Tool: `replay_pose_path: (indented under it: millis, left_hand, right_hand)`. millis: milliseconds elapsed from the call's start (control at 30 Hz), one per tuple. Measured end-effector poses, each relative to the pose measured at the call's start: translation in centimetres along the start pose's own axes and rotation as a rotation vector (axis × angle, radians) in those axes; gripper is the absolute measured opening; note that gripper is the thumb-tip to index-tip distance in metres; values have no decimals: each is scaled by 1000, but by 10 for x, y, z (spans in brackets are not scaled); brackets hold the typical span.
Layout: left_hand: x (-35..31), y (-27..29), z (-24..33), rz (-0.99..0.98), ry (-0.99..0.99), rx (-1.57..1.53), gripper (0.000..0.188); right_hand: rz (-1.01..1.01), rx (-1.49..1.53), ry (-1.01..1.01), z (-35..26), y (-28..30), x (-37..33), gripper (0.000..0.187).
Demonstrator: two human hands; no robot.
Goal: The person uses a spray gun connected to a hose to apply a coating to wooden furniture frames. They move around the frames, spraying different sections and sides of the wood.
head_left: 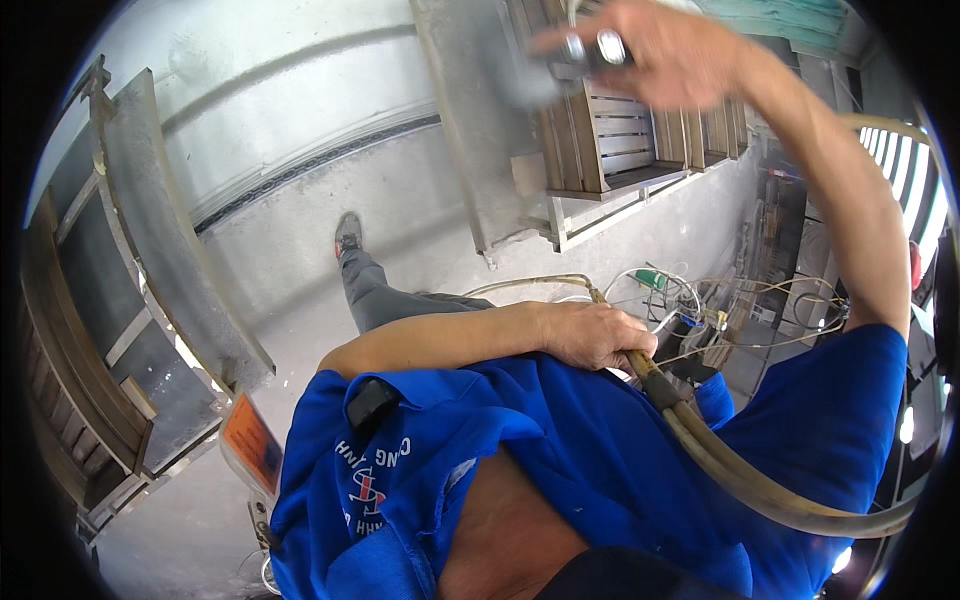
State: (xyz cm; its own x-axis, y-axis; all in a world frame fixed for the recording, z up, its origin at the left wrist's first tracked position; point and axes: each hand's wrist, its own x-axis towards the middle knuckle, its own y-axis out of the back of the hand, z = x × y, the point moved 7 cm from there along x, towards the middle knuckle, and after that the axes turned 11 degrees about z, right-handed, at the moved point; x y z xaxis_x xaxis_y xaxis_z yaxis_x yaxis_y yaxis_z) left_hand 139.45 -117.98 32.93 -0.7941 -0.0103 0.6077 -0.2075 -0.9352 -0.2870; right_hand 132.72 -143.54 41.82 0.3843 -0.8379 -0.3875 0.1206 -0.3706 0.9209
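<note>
My right hand (670, 60) is raised at the top of the view, its fingers wrapped round a metal spray gun (610, 47), blurred by motion. A greyish mist spreads to the left of the gun, in front of brown slatted wooden furniture (597, 150). Held across my chest, my left hand (595, 335) is closed on a yellowish hose (740, 480). That hose passes from my left hand toward the lower right, over my blue shirt. Part of the gun is hidden by my right fingers.
The wooden furniture rests on a pale metal frame (620, 215). More slatted wood (75, 330) stands on a metal rack at the left, beside an orange-faced box (250, 440). Tangled hoses and a green bottle (650, 278) lie at the right. A floor channel (320, 165) runs beyond my foot.
</note>
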Motion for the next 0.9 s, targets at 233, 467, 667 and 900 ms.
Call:
replay_pose_path:
  millis: [233,467,667,900]
  left_hand:
    - [3,-11,5,-49,22,-63,18]
    - [2,-48,-16,-138,18,-40,18]
    - [13,-110,-35,-263,11,-6,25]
    - [19,-211,-159,-530,110,130,27]
  right_hand:
    - [-198,95,-368,25,15,-33,65]
    - [118,-28,-354,42,84,-80,45]
    - [65,316,-442,-41,39,-245,69]
    - [779,480,-1244,-124,-31,-539,78]
